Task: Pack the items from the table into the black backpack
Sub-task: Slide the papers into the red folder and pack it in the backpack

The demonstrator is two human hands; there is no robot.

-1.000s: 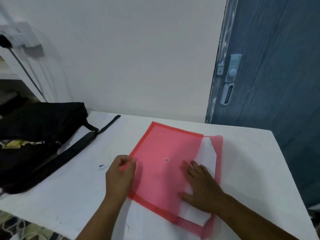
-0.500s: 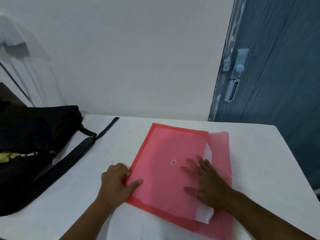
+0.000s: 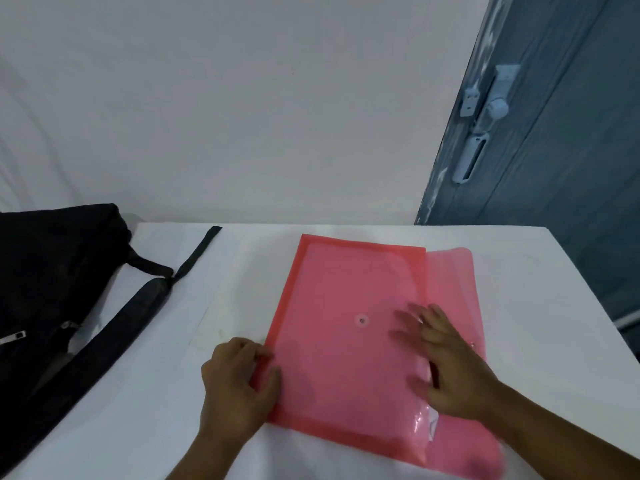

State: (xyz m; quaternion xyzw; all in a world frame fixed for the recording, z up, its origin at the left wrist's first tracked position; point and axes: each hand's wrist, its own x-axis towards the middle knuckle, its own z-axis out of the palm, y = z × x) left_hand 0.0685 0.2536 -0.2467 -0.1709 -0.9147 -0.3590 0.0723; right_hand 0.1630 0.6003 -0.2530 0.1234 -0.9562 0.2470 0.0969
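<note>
A translucent pink plastic folder (image 3: 346, 306) with a snap button lies flat on the white table (image 3: 536, 289), its flap (image 3: 450, 289) spread open to the right. White paper inside is almost fully tucked in, with only a sliver showing near the lower right. My left hand (image 3: 235, 386) pinches the folder's left edge, thumb on top. My right hand (image 3: 446, 365) lies flat with spread fingers across the folder's open right side. The black backpack (image 3: 52, 271) lies at the table's left end, its straps (image 3: 138, 317) trailing onto the table.
A white wall stands behind the table. A blue-grey door (image 3: 571, 133) with a pale latch is at the right, beyond the table's right edge. A zipper pull (image 3: 15, 337) shows on the backpack's front.
My right hand has pushed the white paper leftward into the folder, which now hides it almost entirely. My left hand stays on the left edge. The camera view shifted right.
</note>
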